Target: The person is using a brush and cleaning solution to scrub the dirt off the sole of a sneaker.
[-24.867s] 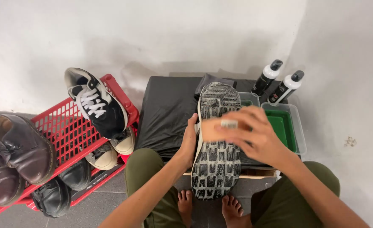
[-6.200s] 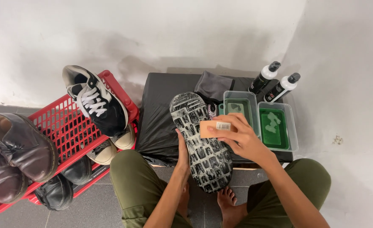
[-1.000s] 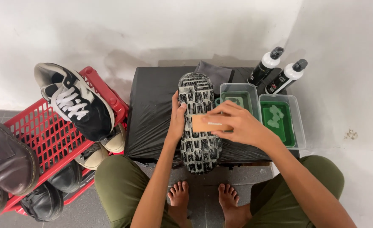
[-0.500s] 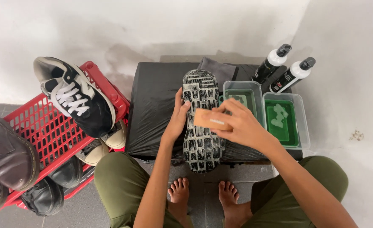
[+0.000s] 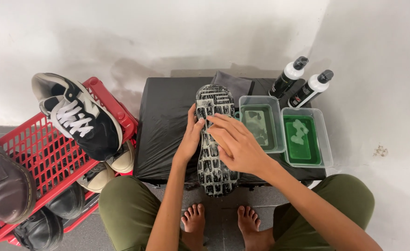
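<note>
a shoe (image 5: 215,139) is held sole-up over the near edge of the surface (image 5: 165,125), which is covered in black sheeting. the left hand (image 5: 192,135) is seen gripping the shoe's left side, its fingers (image 5: 198,122) curled onto the sole rim. the right hand (image 5: 236,144) is laid across the sole, fingers closed over a tan brush (image 5: 218,138) of which only a small part shows; the bristles cannot be seen.

as to progress: the tread is wet and foamy along most of its length, so scrubbing of the sole is judged to be well under way. grey residue is still noted in the grooves toward heel and toe, so rinsing or wiping appears to remain. the state of the shoe's upper cannot be told, as it faces down.

on the surface, just right of the shoe, two clear tubs are set side by side: the nearer tub (image 5: 260,122) holds murky greenish water, the farther tub (image 5: 305,139) a brighter green liquid with suds. two dark bottles (image 5: 302,83) with white bodies stand behind them, and a folded grey cloth (image 5: 233,83) lies at the back edge.

to the left, a red crate (image 5: 42,153) is seen bearing a black-and-white sneaker (image 5: 77,116), with further shoes beside and below. the room shows a stained white wall (image 5: 168,32) and a grey floor; the person is barefoot.
</note>
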